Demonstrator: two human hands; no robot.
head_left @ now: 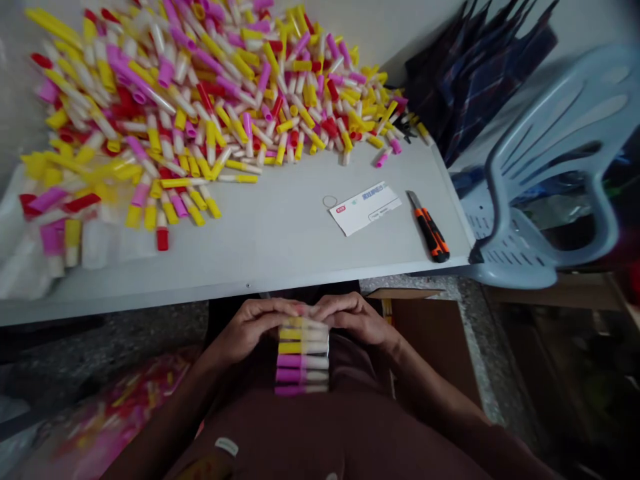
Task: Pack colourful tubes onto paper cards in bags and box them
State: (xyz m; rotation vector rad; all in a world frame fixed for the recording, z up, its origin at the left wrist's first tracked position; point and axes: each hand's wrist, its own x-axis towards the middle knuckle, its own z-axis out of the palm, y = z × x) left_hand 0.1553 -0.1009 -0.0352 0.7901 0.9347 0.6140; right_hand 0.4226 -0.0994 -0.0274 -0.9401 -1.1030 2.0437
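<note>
Close to my body, below the table's front edge, a flat pack of coloured tubes (303,360) hangs upright. Its short tubes lie one above another, yellow in the upper part and pink lower down, each with a whitish half. My left hand (255,325) has its fingers closed at the pack's upper left corner. At the upper right, my right hand (356,319) pinches the same pack. Both hands' fingertips nearly meet at the top edge, where blur hides the detail. A large heap of loose tubes (220,87) in yellow, pink, red and white covers the back of the table.
On the white table (280,227) lie a printed card (365,208), a thin ring (329,201) and an orange-black utility knife (429,227). A blue plastic chair (520,200) stands right. A cardboard box (433,347) sits below, and a bag of coloured pieces (125,407) lower left.
</note>
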